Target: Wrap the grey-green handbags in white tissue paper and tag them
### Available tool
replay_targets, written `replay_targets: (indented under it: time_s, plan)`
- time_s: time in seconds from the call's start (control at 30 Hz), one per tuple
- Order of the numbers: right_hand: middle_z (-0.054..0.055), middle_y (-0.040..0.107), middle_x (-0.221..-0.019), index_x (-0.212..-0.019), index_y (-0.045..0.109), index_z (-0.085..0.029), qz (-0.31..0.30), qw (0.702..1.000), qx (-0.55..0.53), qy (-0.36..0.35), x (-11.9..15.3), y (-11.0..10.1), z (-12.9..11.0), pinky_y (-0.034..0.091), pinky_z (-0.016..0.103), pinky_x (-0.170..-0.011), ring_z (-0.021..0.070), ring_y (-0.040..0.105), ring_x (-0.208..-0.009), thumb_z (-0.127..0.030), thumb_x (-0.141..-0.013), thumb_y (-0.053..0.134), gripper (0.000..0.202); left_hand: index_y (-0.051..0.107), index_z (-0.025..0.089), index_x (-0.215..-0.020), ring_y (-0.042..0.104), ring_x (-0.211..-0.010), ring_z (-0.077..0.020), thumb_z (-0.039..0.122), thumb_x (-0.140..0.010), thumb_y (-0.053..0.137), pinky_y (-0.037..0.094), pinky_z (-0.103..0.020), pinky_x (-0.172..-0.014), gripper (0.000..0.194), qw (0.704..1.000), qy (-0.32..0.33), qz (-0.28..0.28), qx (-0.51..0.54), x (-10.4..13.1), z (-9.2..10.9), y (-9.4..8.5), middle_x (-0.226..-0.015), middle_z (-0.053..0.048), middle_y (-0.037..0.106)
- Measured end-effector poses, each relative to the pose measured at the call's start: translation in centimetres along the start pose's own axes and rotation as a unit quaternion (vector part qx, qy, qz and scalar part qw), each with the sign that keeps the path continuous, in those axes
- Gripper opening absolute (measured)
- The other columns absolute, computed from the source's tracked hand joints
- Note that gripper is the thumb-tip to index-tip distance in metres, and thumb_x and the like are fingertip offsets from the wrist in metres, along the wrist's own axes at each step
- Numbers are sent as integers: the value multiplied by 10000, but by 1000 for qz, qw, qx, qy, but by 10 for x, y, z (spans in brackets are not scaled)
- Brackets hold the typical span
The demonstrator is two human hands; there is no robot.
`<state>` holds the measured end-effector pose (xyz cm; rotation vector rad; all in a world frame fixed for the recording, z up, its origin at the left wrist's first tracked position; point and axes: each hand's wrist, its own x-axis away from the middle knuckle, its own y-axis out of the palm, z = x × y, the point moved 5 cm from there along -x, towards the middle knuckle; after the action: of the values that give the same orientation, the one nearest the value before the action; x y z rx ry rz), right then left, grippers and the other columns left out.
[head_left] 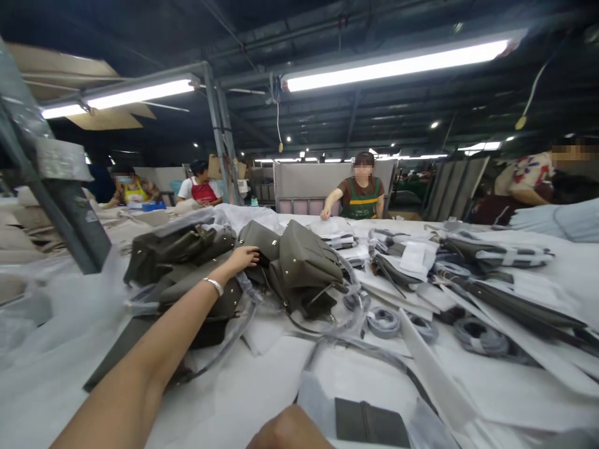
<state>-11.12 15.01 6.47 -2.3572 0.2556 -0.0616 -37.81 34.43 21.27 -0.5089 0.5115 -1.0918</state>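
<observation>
My left hand (242, 257) reaches out over a pile of olive-grey handbags, its fingers apart and loosely bent against the side of one bag (259, 240). The thumb is hidden. Right of it stands a bulky handbag (306, 265) with small metal studs. More bags of the same colour (178, 249) are heaped to the left. At the bottom edge, only the back of my right hand (290, 430) shows, with its fingers out of sight. Beside it lies an olive-grey piece with a seam (369, 424), next to a plastic-wrapped strap (374, 349).
Coiled, wrapped straps (382, 321) and flat bag parts (519, 305) spread over the white table (224, 399) at the right. A metal post (60, 187) rises at the left. Across the table a co-worker in a green apron (360, 196) stretches out an arm. Other people work farther off.
</observation>
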Motion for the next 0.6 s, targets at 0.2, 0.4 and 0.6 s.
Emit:
replay_targets:
  time_s: [0.2, 0.4, 0.6]
  plan:
    - [12, 788, -944, -1006, 774, -251, -24, 999, 45, -6, -8, 5, 3, 400, 178, -668, 131, 702, -823, -341, -895, 643, 194, 590, 195, -1281, 533, -1270, -288, 409, -938, 617, 404, -532, -1088, 405, 995, 44, 24, 88, 28, 46, 30, -1396, -113, 556]
    - [10, 787, -867, -878, 775, -260, -24, 996, 85, 23, -12, 11, 3, 357, 221, -600, 155, 694, -752, -244, -861, 601, 176, 261, 184, -1546, 279, -1464, -401, 655, -655, 793, 262, -492, -1169, 1139, 986, -40, 29, 158, 51, 78, 104, -1601, -260, 233]
    - [16, 784, -899, -866, 755, -258, -42, 994, 97, 0, -18, 22, 15, 345, 229, -603, 177, 699, -784, -214, -848, 572, 189, 109, 273, -1575, 134, -1505, -404, 540, -590, 875, 216, -491, -1180, 1276, 978, -51, 101, 177, 44, 92, 150, -1647, -226, -60]
